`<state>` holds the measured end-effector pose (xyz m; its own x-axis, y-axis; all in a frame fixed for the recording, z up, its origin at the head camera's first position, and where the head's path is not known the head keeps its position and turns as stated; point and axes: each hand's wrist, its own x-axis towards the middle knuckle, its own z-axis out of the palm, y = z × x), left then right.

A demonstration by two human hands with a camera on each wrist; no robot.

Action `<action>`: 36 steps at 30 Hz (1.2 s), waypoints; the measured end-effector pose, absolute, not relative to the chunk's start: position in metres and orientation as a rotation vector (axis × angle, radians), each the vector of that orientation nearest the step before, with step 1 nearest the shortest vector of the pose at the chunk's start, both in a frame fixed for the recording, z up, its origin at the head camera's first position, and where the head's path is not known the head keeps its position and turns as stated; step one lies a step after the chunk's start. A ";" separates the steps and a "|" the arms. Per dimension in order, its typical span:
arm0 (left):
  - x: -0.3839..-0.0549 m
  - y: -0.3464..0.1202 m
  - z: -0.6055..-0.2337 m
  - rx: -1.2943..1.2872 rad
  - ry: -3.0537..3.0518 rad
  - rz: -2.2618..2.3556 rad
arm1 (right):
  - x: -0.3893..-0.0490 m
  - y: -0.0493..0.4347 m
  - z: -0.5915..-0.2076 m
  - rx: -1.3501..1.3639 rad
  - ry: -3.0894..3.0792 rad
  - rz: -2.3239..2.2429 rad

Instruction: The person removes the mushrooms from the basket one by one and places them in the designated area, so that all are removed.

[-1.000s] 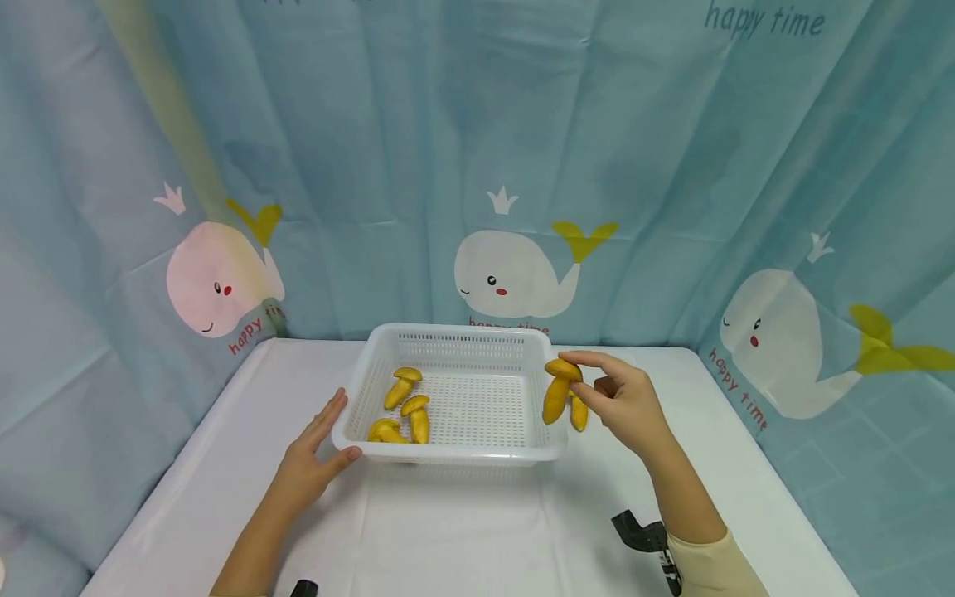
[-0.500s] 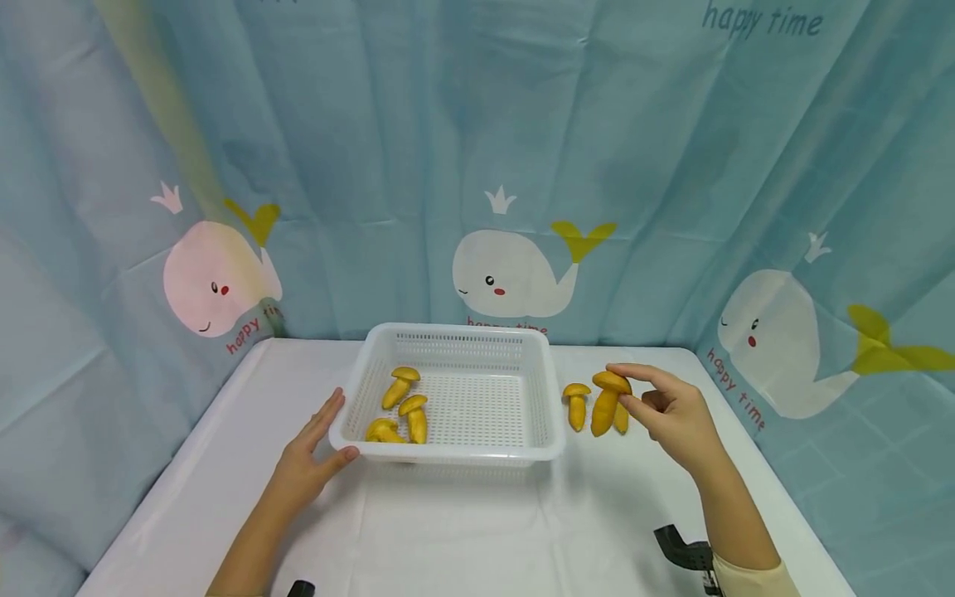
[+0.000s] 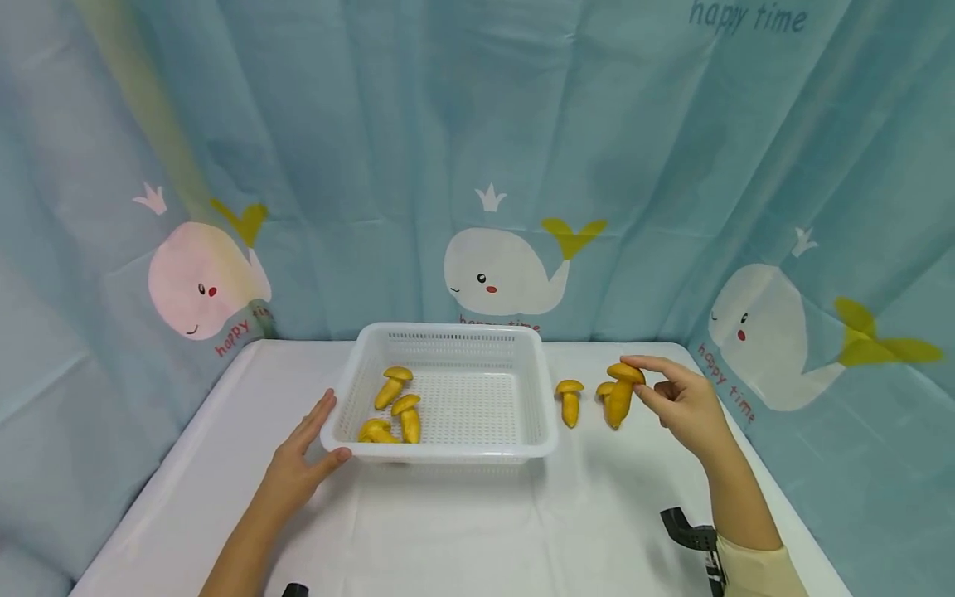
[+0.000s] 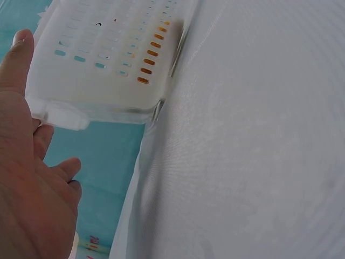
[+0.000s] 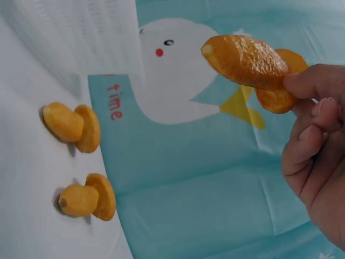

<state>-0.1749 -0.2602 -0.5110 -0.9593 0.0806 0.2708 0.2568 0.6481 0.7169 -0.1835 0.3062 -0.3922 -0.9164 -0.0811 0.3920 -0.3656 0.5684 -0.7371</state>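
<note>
Thumb and fingertips of my right hand point(image 3: 682, 410) pinch a yellow mushroom point(image 3: 619, 403) by its cap, stem hanging down, over the table right of the white basket point(image 3: 448, 452). In the right wrist view the held mushroom point(image 5: 245, 60) is clear of the tabletop. One mushroom point(image 3: 570, 406) lies beside the basket; another point(image 3: 603, 390) is partly hidden behind the held one. Inside the basket, three mushrooms point(image 3: 409, 421) lie at the left. With fingers extended, my left hand point(image 3: 294, 473) touches the basket's front left corner.
A white cloth point(image 3: 448, 531) covers the table. Behind it hangs a blue curtain point(image 3: 373, 166) printed with whales, which also closes off both sides. Black camera mounts sit at the wrists, the right one point(image 3: 690, 531) showing more fully.
My right hand has carried the mushroom rightward, from the basket's right edge to above the table, so the mushrooms lying there show more. The left hand stays at the basket's corner.
</note>
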 end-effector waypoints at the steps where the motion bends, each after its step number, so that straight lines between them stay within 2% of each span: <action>1: -0.175 -0.260 -0.511 -0.278 -2.647 -1.206 | -0.185 0.308 -0.393 0.358 -2.497 1.274; 13: -0.177 -0.260 -0.511 -0.267 -2.644 -1.193 | -0.201 0.343 -0.407 0.326 -2.524 1.276; 28: -0.175 -0.260 -0.509 -0.272 -2.639 -1.186 | -0.209 0.372 -0.425 0.070 -2.573 1.337; 36: -0.173 -0.258 -0.508 -0.259 -2.650 -1.183 | -0.215 0.386 -0.443 0.020 -2.606 1.384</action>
